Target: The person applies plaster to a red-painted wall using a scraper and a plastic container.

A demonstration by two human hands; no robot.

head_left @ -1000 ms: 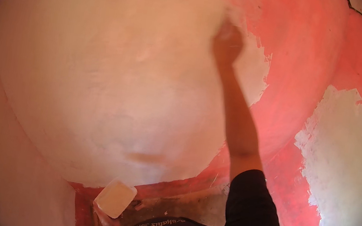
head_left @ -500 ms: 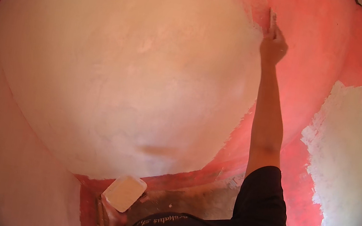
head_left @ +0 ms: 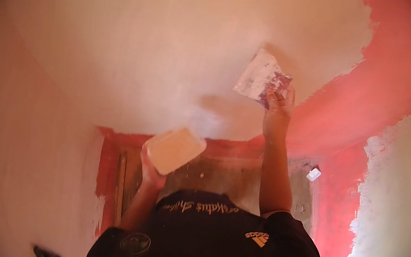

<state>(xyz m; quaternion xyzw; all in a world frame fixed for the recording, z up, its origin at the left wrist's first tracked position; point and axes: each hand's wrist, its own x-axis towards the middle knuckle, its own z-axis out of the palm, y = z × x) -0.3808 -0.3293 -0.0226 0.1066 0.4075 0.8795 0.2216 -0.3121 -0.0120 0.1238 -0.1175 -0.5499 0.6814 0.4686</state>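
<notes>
My right hand (head_left: 280, 107) is raised in front of the pale coated surface (head_left: 147, 57), its fingers closed round a putty knife (head_left: 256, 77). The broad, flat blade points up and left and is smeared with white and dark reddish patches. Lower and to the left, my left hand (head_left: 152, 173) grips a cream rectangular piece (head_left: 176, 150) with rounded corners by its left and lower side. Whether this is a shallow tub or a flat board I cannot tell. A gap separates it from the putty knife.
Red painted wall (head_left: 346, 96) borders the pale coating on the right, with another pale patch (head_left: 395, 197) beyond. Below lies a brown, stained area (head_left: 226, 168). A small white object (head_left: 313, 173) is at right, and something black (head_left: 48, 255) at the lower left.
My right hand has come down and left from the upper red edge, turning the putty knife's broad side into view. My left hand has lifted the cream piece up and right.
</notes>
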